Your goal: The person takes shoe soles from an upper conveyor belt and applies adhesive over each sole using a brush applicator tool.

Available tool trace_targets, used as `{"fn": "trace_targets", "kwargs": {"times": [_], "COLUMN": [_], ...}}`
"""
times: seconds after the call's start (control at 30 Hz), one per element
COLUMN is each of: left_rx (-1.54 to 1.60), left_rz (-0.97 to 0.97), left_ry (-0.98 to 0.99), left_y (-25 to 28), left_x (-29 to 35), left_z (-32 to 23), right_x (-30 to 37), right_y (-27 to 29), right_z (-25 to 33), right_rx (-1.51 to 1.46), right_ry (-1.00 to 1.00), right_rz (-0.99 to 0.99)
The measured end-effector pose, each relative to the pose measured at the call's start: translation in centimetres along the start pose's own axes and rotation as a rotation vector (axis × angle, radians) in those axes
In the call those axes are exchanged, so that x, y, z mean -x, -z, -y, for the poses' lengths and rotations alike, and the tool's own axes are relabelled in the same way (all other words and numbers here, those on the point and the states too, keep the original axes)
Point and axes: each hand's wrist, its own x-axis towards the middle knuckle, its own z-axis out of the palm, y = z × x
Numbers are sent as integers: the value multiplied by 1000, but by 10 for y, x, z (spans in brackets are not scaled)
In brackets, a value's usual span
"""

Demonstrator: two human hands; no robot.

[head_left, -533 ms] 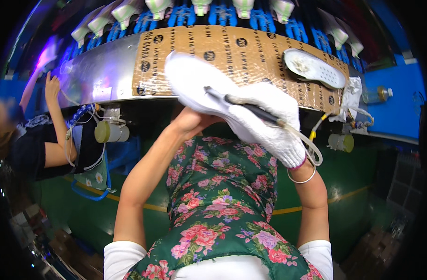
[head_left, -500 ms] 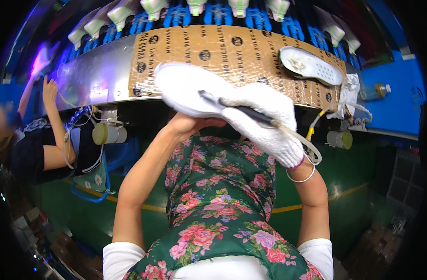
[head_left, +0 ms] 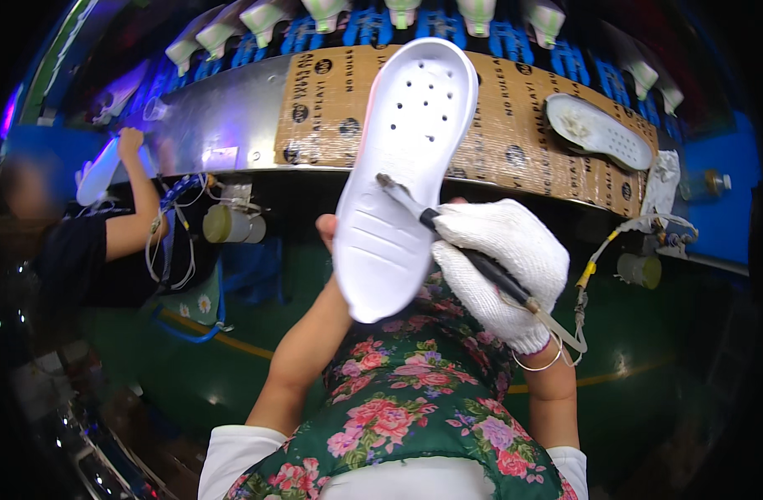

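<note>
A white shoe sole [head_left: 406,150] stands on end in front of me, its inner face toward me. Small holes dot its far half, and shallow ridges cross the near half. My bare left hand [head_left: 326,229] grips it from behind at the left edge; most of its fingers are hidden by the sole. In a white knit glove, my right hand [head_left: 510,258] is closed around the black handle of a brush [head_left: 408,200]. A pale tube [head_left: 565,333] leads off the handle's end. The dark bristle tip touches, or nearly touches, the middle of the sole.
A printed cardboard sheet [head_left: 331,108] covers part of the metal bench [head_left: 244,108]; another white sole [head_left: 619,143] lies on it. Right of it are a white cloth [head_left: 663,175] and a bottle [head_left: 705,185]. At left, a co-worker's hand [head_left: 131,143] holds a white piece.
The sole has swung from lying sideways, far left, to upright at the middle, with its holed face now showing. My left hand went behind it; the brush stays in my right.
</note>
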Motion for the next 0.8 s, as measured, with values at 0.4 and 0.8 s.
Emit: {"fn": "trace_targets", "kwargs": {"times": [0.4, 0.8], "left_rx": [66, 22], "left_rz": [-185, -318], "left_ry": [-124, -2], "left_y": [25, 43], "left_x": [15, 22], "left_z": [30, 38], "right_x": [-34, -16], "right_y": [-24, -33], "right_z": [6, 5], "right_rx": [90, -137], "right_ry": [180, -131], "right_rz": [-116, -296]}}
